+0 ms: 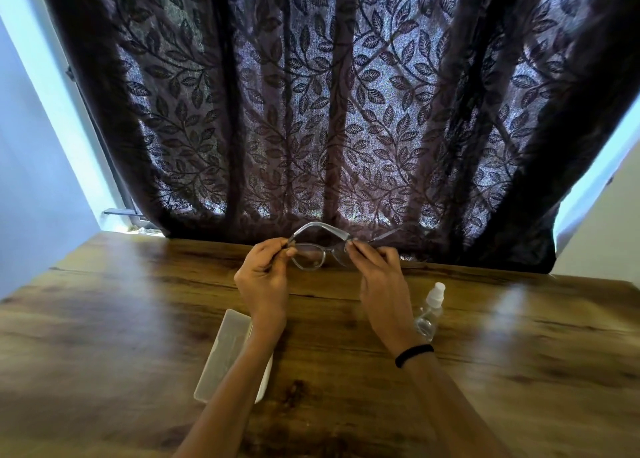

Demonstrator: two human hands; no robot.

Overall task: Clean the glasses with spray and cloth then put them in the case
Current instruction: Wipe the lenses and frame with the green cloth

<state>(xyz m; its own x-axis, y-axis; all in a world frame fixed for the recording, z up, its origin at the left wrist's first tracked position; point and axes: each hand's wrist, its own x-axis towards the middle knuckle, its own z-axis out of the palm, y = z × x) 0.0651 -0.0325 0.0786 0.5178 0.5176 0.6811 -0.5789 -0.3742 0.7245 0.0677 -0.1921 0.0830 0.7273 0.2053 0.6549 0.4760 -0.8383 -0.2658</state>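
clear-framed glasses (313, 251) (temples unfolded), pinched by both hands

Home room: leaf-patterned curtain (311, 111), wooden table (485, 371).

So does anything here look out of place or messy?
Only one thing: the spray bottle lies tipped on its side on the table, by the right hand. No spill shows. Both hands hold the glasses; the case sits flat.

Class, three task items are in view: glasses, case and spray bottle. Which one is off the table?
The glasses: both hands hold them by the frame's corners above the table. The case lies on it under the left forearm; the spray bottle rests by the right wrist.
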